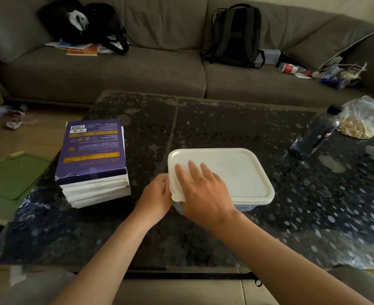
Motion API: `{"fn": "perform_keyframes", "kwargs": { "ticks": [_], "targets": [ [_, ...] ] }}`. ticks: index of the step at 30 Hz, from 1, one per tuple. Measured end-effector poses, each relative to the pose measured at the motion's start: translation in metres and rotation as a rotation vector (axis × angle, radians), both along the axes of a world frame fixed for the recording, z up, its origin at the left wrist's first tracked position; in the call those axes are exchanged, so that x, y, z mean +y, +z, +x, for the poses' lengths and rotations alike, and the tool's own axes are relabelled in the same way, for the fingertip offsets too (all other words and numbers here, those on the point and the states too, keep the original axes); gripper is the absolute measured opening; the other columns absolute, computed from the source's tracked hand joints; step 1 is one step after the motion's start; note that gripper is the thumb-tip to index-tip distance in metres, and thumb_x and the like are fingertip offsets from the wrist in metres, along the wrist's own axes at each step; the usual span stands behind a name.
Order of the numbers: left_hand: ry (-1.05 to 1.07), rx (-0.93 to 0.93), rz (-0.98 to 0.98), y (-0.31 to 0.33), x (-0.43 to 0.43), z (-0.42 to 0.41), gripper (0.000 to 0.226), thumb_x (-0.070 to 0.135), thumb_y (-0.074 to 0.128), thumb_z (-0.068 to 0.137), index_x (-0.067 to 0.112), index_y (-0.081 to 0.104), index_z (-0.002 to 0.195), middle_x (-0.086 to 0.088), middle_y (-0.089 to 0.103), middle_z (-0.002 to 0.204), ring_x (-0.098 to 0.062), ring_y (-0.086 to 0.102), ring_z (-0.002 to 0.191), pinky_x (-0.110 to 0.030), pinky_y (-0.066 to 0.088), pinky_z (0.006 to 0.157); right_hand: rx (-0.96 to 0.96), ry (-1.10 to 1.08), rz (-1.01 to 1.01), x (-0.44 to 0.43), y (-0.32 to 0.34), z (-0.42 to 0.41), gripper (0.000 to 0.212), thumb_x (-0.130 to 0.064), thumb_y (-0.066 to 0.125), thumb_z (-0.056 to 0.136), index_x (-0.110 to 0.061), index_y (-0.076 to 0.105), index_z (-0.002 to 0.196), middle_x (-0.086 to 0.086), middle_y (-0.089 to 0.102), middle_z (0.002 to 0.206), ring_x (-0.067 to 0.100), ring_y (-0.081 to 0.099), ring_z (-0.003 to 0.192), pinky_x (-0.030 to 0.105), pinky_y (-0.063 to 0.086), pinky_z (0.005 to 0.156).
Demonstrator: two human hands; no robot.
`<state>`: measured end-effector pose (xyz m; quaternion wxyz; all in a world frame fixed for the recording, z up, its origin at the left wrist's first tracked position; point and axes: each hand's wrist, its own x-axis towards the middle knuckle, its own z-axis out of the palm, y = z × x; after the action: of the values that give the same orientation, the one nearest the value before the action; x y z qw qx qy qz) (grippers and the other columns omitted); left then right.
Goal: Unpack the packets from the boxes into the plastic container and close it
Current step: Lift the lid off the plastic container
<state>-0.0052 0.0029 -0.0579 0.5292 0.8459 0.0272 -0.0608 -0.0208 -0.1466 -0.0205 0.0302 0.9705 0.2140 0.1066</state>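
A rectangular plastic container point(243, 207) stands on the dark speckled table, covered by its white lid point(232, 172). My right hand point(200, 188) lies flat on the lid's near left part, fingers straight. My left hand point(156, 194) grips the container's near left corner, fingers curled at the lid's edge. A stack of several flat boxes point(92, 164), the top one purple, sits to the left of the container. The container's contents are hidden under the lid.
A dark bottle point(313, 134) and a clear bag of pale snacks point(361, 121) stand at the table's point(225, 124) right. A green mat point(12, 175) lies on the floor to the left. Behind the table, a grey sofa holds a backpack point(235, 36) and clutter.
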Motion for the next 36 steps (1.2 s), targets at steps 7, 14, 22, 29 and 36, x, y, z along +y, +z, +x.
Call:
{"fn": "perform_keyframes", "kwargs": {
  "ticks": [7,14,22,29,36],
  "targets": [
    [-0.052,-0.024,-0.017,0.001,0.0,0.004,0.025,0.038,0.049,0.106,0.037,0.06,0.128,0.016,0.069,0.11,-0.005,0.066,0.103,-0.039,0.058,0.095,-0.045,0.013,-0.049,0.001,-0.001,0.005,0.08,-0.033,0.085,0.072,-0.006,0.053,0.14,0.024,0.065,0.122,0.048,0.066,0.103,0.055,0.057,0.083],
    [-0.102,-0.039,0.025,0.009,-0.003,0.002,0.049,0.031,0.035,0.11,0.043,0.024,0.156,0.02,0.06,0.114,-0.003,0.062,0.103,-0.038,0.055,0.099,-0.224,-0.001,0.211,-0.006,0.044,0.015,0.069,-0.016,0.079,0.074,-0.007,0.057,0.139,0.014,0.072,0.11,0.036,0.07,0.08,0.042,0.059,0.059],
    [-0.028,-0.057,0.063,0.014,-0.008,0.003,0.053,0.029,0.034,0.11,0.029,0.019,0.16,0.002,0.059,0.136,-0.005,0.063,0.103,-0.019,0.052,0.09,-0.256,-0.113,0.793,-0.058,0.105,0.015,0.044,-0.014,0.061,0.095,-0.015,0.06,0.139,0.001,0.074,0.107,0.013,0.07,0.082,0.016,0.056,0.077],
    [-0.025,-0.056,0.076,0.02,-0.002,0.011,0.049,0.025,0.038,0.109,0.03,0.031,0.157,0.0,0.056,0.145,-0.016,0.06,0.123,-0.043,0.055,0.1,-0.283,-0.404,1.271,-0.126,0.148,0.017,0.013,-0.027,0.06,0.099,-0.036,0.064,0.091,-0.017,0.067,0.084,-0.002,0.068,0.077,0.034,0.061,0.078],
    [-0.008,0.0,0.069,0.024,0.006,0.014,0.049,0.021,0.043,0.108,0.029,0.034,0.156,0.014,0.063,0.115,-0.013,0.066,0.112,-0.047,0.056,0.097,-0.532,-0.515,1.784,-0.16,0.143,0.032,0.022,-0.014,0.049,0.087,-0.026,0.05,0.069,-0.012,0.046,0.072,-0.001,0.047,0.065,0.027,0.04,0.067]
  ]
}}
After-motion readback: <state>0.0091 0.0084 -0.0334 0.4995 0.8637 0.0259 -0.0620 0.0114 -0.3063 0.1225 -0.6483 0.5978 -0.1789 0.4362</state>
